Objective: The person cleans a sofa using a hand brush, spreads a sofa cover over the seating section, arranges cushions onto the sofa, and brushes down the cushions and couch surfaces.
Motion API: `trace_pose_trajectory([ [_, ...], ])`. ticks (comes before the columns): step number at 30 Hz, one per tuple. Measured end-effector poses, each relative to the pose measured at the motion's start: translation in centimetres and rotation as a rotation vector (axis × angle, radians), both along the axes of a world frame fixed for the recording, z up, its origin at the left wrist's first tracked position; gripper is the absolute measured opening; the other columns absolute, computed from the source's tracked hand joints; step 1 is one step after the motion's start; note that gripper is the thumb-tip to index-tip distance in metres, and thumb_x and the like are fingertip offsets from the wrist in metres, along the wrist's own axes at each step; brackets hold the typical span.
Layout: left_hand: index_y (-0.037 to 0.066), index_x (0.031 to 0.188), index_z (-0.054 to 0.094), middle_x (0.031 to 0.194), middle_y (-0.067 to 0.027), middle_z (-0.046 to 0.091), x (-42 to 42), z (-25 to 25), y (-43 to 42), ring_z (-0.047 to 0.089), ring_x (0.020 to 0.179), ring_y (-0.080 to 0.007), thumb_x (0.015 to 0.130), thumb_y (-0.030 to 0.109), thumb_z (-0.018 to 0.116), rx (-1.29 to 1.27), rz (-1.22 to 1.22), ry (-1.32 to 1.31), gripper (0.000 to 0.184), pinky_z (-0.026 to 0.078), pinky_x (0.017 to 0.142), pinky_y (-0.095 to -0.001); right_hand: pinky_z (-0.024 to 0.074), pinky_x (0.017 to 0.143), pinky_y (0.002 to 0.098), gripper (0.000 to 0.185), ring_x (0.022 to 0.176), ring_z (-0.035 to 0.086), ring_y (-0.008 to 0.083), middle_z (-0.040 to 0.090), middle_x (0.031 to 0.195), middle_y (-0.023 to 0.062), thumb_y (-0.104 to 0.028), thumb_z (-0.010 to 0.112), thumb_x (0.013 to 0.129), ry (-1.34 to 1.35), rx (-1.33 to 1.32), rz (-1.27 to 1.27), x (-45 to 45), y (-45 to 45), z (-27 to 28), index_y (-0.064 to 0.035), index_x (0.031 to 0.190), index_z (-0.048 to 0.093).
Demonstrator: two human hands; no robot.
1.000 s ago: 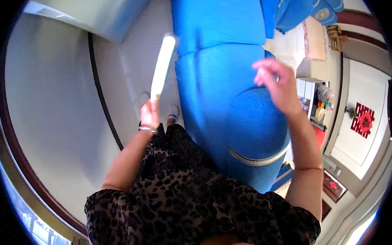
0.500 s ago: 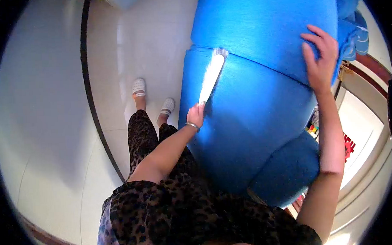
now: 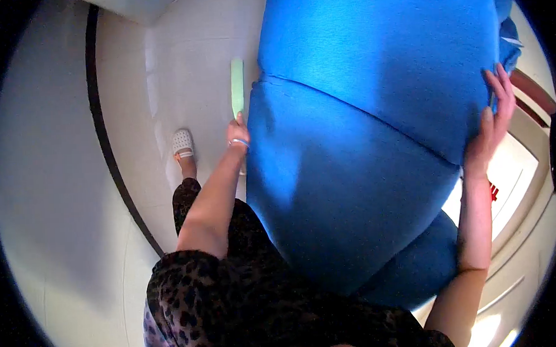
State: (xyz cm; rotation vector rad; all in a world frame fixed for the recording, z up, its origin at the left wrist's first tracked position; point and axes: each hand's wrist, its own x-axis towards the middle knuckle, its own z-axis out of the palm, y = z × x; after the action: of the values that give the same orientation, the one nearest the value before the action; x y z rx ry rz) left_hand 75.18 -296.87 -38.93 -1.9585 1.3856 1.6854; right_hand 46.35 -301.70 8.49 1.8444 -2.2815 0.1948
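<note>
In the head view, my left hand (image 3: 238, 132) is closed round the handle of a long brush (image 3: 237, 83). Its pale green back faces me, and its bristles are hidden. The brush is over the floor, just left of the blue fabric-covered sofa (image 3: 350, 140). My right hand (image 3: 494, 129) rests at the sofa's far right edge, fingers stretched out and thumb apart, holding nothing. A seam runs across the blue fabric between the two hands.
Pale floor tiles (image 3: 188, 60) with a dark strip (image 3: 108, 142) lie to the left. One foot in a white clog (image 3: 182, 142) stands there. A rolled blue sofa arm (image 3: 416, 260) is near my body. Blue cloth (image 3: 511, 46) bunches at the upper right.
My left hand has carried the brush off the blue fabric, leftward over the floor, and turned it. My right hand has slid right and nearer, to the sofa's edge.
</note>
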Motion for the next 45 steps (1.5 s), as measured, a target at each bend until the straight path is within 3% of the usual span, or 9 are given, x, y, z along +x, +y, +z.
trace_pose_trajectory([
  [1, -0.005, 0.088, 0.061, 0.085, -0.0276, 0.062, -0.7, 2.7, 0.5, 0.061, 0.079, -0.0407, 0.093, 0.049, 0.034, -0.042, 0.088, 0.070, 0.061, 0.045, 0.072, -0.0473, 0.0196, 0.107, 0.0429, 0.066, 0.130, 0.030, 0.0301, 0.039, 0.136, 0.0156, -0.057, 0.030, 0.088, -0.015, 0.021, -0.068, -0.3, 0.4, 0.1, -0.0059, 0.124, 0.051],
  [5, 0.002, 0.068, 0.047, 0.051, -0.0043, 0.042, -1.5, 20.1, 1.0, 0.039, 0.049, -0.0149, 0.095, 0.029, 0.042, -0.218, 0.307, 0.682, 0.038, 0.031, 0.046, -0.0347, 0.0201, 0.107, 0.0419, 0.063, 0.127, 0.033, 0.0307, 0.039, 0.136, 0.0176, -0.052, 0.027, 0.090, -0.005, -0.002, -0.084, 2.3, -0.3, -0.5, -0.0034, 0.124, 0.049],
  [9, 0.000, 0.091, 0.056, 0.065, -0.0219, 0.057, -3.7, 31.3, 1.7, 0.057, 0.062, -0.0409, 0.088, 0.026, 0.051, -0.283, -0.063, 0.879, 0.027, 0.043, 0.052, -0.0459, 0.0227, 0.104, 0.0400, 0.061, 0.122, 0.038, 0.0319, 0.043, 0.131, 0.0187, -0.047, 0.024, 0.092, -0.074, -0.113, -0.033, 1.1, 0.3, -0.8, -0.0017, 0.123, 0.048],
  [15, 0.001, 0.096, 0.056, 0.068, -0.0222, 0.059, -6.8, 25.2, 5.1, 0.057, 0.061, -0.0421, 0.088, 0.032, 0.052, -0.510, -0.172, 0.790, 0.032, 0.043, 0.055, -0.0496, 0.0245, 0.105, 0.0366, 0.072, 0.122, 0.040, 0.0268, 0.046, 0.129, 0.0169, -0.053, 0.011, 0.093, -0.168, -0.162, -0.073, 0.9, 0.4, -0.7, 0.0019, 0.127, 0.044],
  [26, 0.002, 0.103, 0.061, 0.103, -0.0229, 0.061, -7.4, 0.4, 1.0, 0.056, 0.101, -0.0412, 0.092, 0.054, 0.025, 0.084, -0.298, 0.069, 0.064, 0.044, 0.085, -0.0496, 0.0192, 0.108, 0.0376, 0.080, 0.127, 0.035, 0.0253, 0.043, 0.132, 0.0146, -0.061, 0.010, 0.090, -0.190, -0.081, -0.116, 0.5, 0.1, -1.2, -0.0009, 0.131, 0.041],
  [33, 0.006, 0.104, 0.061, 0.105, -0.0226, 0.060, -8.4, 4.8, -1.3, 0.056, 0.101, -0.0400, 0.092, 0.052, 0.032, -0.037, -0.145, 0.125, 0.056, 0.045, 0.085, -0.0466, 0.0191, 0.108, 0.0379, 0.081, 0.126, 0.035, 0.0247, 0.044, 0.132, 0.0141, -0.064, 0.010, 0.088, -0.237, -0.101, -0.200, 1.6, -0.2, -1.7, -0.0016, 0.130, 0.042],
  [37, 0.003, 0.109, 0.059, 0.105, -0.0228, 0.060, -6.6, -6.2, 0.3, 0.055, 0.102, -0.0403, 0.093, 0.049, 0.032, 0.171, -0.244, -0.018, 0.056, 0.044, 0.087, -0.0464, 0.0193, 0.108, 0.0378, 0.082, 0.126, 0.035, 0.0245, 0.043, 0.132, 0.0140, -0.065, 0.011, 0.088, -0.223, -0.083, -0.149, 1.0, 0.1, -1.4, -0.0015, 0.131, 0.041],
  [40, -0.004, 0.102, 0.061, 0.099, -0.0271, 0.061, -6.0, 2.2, -3.2, 0.058, 0.100, -0.0397, 0.094, 0.047, 0.032, 0.064, 0.088, -0.009, 0.059, 0.045, 0.084, -0.0466, 0.0198, 0.108, 0.0377, 0.081, 0.125, 0.036, 0.0248, 0.043, 0.132, 0.0141, -0.064, 0.011, 0.089, -0.221, -0.064, -0.170, 1.5, 0.1, -0.9, -0.0012, 0.131, 0.040],
  [45, 0.000, 0.073, 0.049, 0.052, -0.0042, 0.043, -8.1, 21.2, -2.2, 0.038, 0.048, -0.0134, 0.094, 0.025, 0.042, -0.344, 0.357, 0.882, 0.033, 0.030, 0.044, -0.0337, 0.0225, 0.106, 0.0375, 0.078, 0.123, 0.038, 0.0263, 0.044, 0.131, 0.0155, -0.061, 0.010, 0.091, -0.202, -0.105, -0.130, 1.2, 0.4, -0.9, 0.0003, 0.131, 0.039],
])
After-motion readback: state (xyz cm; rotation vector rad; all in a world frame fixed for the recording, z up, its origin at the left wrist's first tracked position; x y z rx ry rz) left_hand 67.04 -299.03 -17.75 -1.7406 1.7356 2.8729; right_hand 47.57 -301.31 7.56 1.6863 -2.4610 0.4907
